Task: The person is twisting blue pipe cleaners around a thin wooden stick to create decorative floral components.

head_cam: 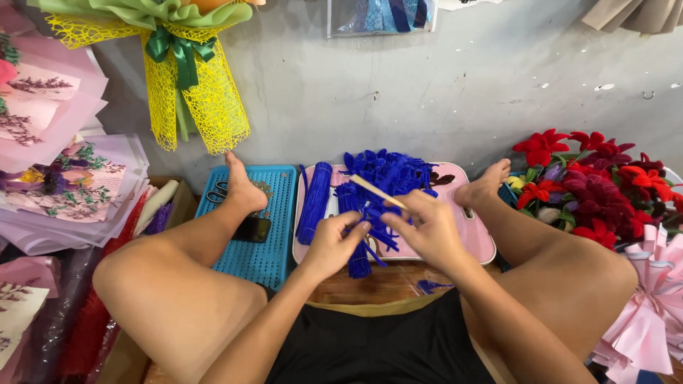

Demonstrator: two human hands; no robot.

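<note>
I sit on the floor with my legs spread. My left hand (333,244) pinches blue fuzzy wire pieces (364,226) over a pink tray (475,237). My right hand (425,225) grips a thin wooden stick (377,191) that points up and left, and its fingers also touch the blue wire. A heap of shaped blue wire pieces (388,173) lies at the tray's far side. A straight bundle of blue wire (314,201) rests on the tray's left edge.
A blue perforated tray (256,259) on the left holds scissors (218,191) and a dark phone (251,229) beside my left foot. Red fuzzy flowers (590,178) stand at right, pink wrapping (644,313) below them. A yellow mesh bouquet (186,78) and pink paper sheets (64,178) fill the left.
</note>
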